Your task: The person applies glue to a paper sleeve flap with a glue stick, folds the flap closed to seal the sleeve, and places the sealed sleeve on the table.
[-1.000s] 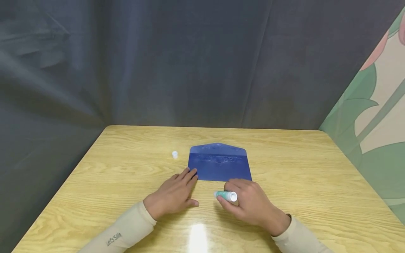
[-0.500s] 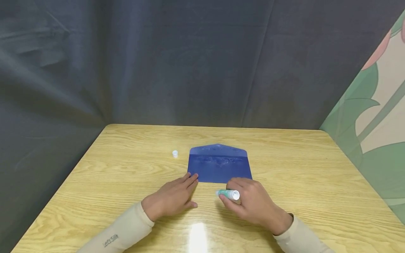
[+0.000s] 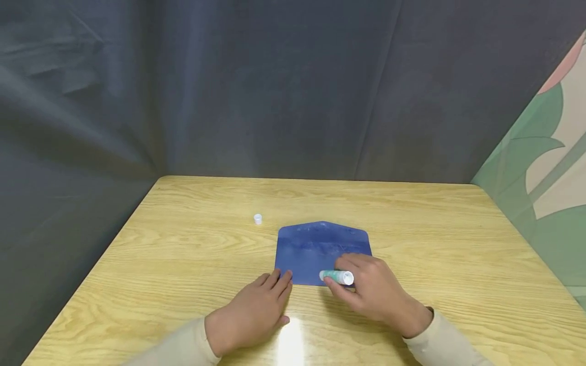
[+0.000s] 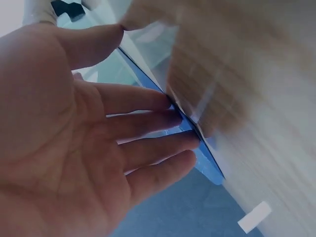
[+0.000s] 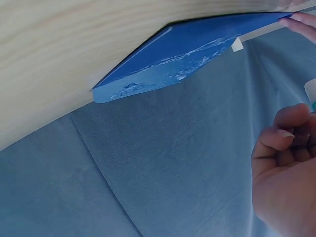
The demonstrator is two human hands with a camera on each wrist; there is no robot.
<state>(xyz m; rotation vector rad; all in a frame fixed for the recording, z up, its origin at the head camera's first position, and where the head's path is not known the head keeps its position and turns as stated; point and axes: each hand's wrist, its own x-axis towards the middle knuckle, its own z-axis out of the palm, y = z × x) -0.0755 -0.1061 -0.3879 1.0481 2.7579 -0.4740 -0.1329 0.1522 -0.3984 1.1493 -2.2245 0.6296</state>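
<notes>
A blue envelope (image 3: 302, 262) lies on the table with its flap spread away from me. Whitish smears show on the flap and just below the fold; the right wrist view shows them on the envelope (image 5: 182, 64) as well. My left hand (image 3: 254, 310) touches its near left corner with fingertips, and in the left wrist view the fingers (image 4: 160, 145) are extended along the envelope's edge. A white and green glue stick (image 3: 338, 277), tilted, is held in my curled right hand (image 3: 375, 290) over the near right part of the envelope. Only a sliver of the stick shows in the right wrist view.
A small white cap (image 3: 258, 219) stands on the wooden table (image 3: 206, 244), left of the envelope's flap. Dark cloth (image 3: 274, 101) hangs behind and on the left. At the right is a wall with a leaf pattern (image 3: 540, 213).
The envelope has slid towards me along with my left hand's fingertips. My right hand keeps hold of the glue stick, which now appears over the envelope rather than in front of it.
</notes>
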